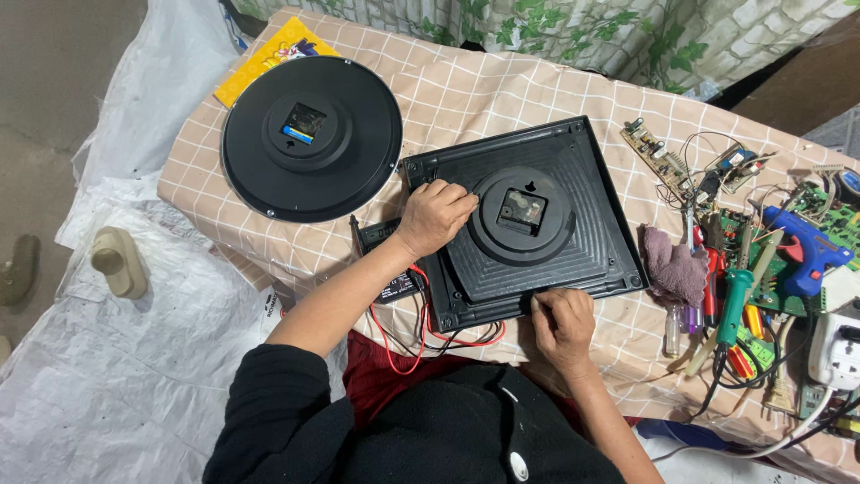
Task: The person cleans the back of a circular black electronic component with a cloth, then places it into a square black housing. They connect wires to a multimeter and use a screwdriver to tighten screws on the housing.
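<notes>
A square black wall clock (573, 170) lies face down on the checked tablecloth, its round movement housing (522, 215) in the middle. My left hand (434, 215) rests on the clock's back at the left, fingers curled toward the housing. At the clock's near edge, my right hand (563, 323) pinches the rim with closed fingers. A round black clock (311, 137) lies face down to the left, apart from both hands.
A black multimeter (387, 260) with red and black leads (421, 341) lies under the left wrist. Right of the clock: a purple rag (674, 265), screwdrivers, a green-handled soldering iron (735, 305), a blue glue gun (806, 249), circuit boards (658, 154), a white power strip (835, 351). Yellow booklet (269, 56) at far left.
</notes>
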